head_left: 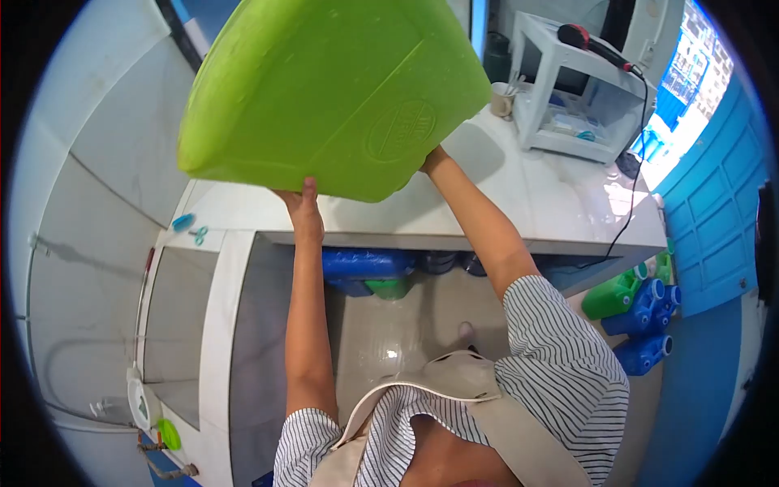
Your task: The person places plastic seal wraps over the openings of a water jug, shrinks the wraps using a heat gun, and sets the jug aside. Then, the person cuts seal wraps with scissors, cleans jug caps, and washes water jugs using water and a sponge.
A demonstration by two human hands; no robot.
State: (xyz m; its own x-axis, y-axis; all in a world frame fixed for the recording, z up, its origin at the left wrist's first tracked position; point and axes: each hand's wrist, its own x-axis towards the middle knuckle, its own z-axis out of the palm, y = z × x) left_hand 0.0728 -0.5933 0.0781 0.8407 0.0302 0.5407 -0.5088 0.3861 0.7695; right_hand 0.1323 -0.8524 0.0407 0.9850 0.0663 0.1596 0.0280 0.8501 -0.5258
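A large lime-green plastic container (324, 97) with a round embossed mark is held up in front of me, above the white counter (527, 195). My left hand (303, 209) grips its lower edge at the left, the thumb lying on the near face. At the lower right edge is my right hand (434, 161), its fingers mostly hidden behind the container. Small teal scissors (199, 235) and a blue item (182, 221) lie on the counter's left end.
A white shelf unit (531, 81) with a red-black hair dryer or similar tool (574, 36) stands at the back right, its cord hanging over the counter. Blue jugs (641, 312) and a green jug (608, 294) stand on the right floor. Beneath the counter is a blue container (369, 264).
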